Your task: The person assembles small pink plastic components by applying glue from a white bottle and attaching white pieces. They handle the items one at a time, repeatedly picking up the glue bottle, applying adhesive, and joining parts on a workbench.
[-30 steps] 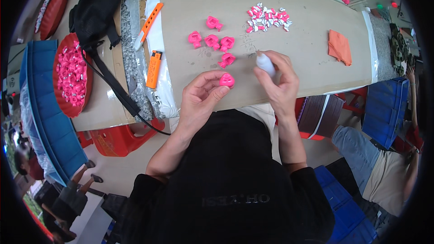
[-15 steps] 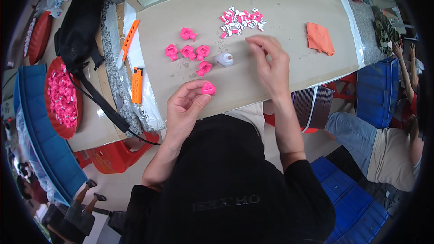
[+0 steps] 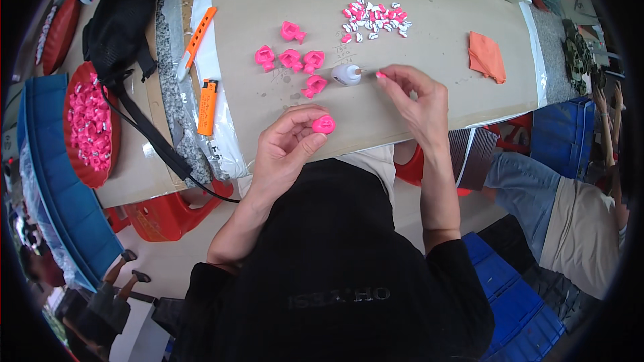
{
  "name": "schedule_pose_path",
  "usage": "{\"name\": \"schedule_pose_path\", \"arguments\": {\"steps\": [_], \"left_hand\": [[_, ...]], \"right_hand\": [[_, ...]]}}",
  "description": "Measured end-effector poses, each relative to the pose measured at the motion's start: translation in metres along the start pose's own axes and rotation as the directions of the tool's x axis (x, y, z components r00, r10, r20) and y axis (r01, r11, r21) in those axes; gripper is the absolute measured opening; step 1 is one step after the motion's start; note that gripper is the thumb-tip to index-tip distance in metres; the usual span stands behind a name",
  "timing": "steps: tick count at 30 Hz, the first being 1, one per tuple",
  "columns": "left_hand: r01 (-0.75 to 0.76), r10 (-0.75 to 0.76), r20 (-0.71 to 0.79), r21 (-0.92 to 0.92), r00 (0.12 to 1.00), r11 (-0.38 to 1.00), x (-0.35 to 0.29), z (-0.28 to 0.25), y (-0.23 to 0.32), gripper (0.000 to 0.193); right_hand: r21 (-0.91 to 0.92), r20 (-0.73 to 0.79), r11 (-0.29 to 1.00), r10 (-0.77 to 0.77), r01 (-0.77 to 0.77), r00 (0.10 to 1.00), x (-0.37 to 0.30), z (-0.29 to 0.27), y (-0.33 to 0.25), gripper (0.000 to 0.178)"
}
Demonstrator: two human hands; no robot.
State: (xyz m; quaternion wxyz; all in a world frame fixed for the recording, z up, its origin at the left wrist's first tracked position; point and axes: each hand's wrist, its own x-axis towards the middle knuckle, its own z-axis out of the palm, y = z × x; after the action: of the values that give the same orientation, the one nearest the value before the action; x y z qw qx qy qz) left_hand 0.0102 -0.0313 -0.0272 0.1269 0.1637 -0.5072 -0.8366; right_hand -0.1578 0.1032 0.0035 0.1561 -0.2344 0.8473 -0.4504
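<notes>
Pink rounded piece [image 3: 324, 125]: pinched in left hand [image 3: 285, 146], thumb-and-finger grip closed, by near edge of surface [image 3: 436, 40].
Small pink piece [image 3: 381, 74]: nipped in right hand [image 3: 420, 97], fingertip grip closed.
White bottle [image 3: 345, 74]: left of right hand.
Pink-and-white pieces [image 3: 378, 19]: toward far edge.

The worktop [image 3: 409, 110] looks matt, like smooth card. Towards its far edge, small pink-and-white pieces [image 3: 396, 15] look like glossy plastic; so do the hollow pink pieces [image 3: 290, 59]. The white bottle [image 3: 345, 75] is smooth plastic. Near the right edge lies matt cloth [image 3: 486, 57]; along the left, shiny film [image 3: 227, 153].
</notes>
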Motion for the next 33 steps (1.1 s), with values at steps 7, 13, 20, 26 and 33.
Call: {"name": "schedule_pose_path", "arguments": {"steps": [7, 13, 20, 26, 33], "left_hand": [[0.096, -0.096, 0.027, 0.015, 0.995, 0.995, 0.001, 0.009, 0.001, 0.027], [0.117, -0.116, 0.022, -0.003, 0.993, 0.993, 0.000, 0.015, 0.003, 0.026], [0.105, -0.105, 0.026, 0.016, 0.994, 0.994, -0.001, 0.014, -0.001, 0.028], [0.115, -0.114, 0.025, -0.028, 0.993, 0.993, 0.002, 0.021, 0.000, 0.027], [0.096, -0.093, 0.049, -0.055, 0.994, 0.994, 0.002, 0.022, -0.003, 0.025]], "right_hand": [[-0.273, 0.018, 0.912, -0.315, 0.308, 0.949, -0.020, -0.009, 0.022, 0.014], [-0.338, 0.225, 0.753, -0.518, 0.565, 0.825, -0.001, -0.024, 0.018, 0.017], [-0.310, 0.242, 0.714, -0.579, 0.628, 0.778, 0.007, -0.027, 0.028, 0.017], [0.180, 0.098, 0.913, -0.387, 0.366, 0.917, -0.028, -0.013, -0.001, 0.010], [0.228, 0.082, 0.870, -0.465, 0.437, 0.882, -0.038, 0.004, 0.002, 0.017]]}}
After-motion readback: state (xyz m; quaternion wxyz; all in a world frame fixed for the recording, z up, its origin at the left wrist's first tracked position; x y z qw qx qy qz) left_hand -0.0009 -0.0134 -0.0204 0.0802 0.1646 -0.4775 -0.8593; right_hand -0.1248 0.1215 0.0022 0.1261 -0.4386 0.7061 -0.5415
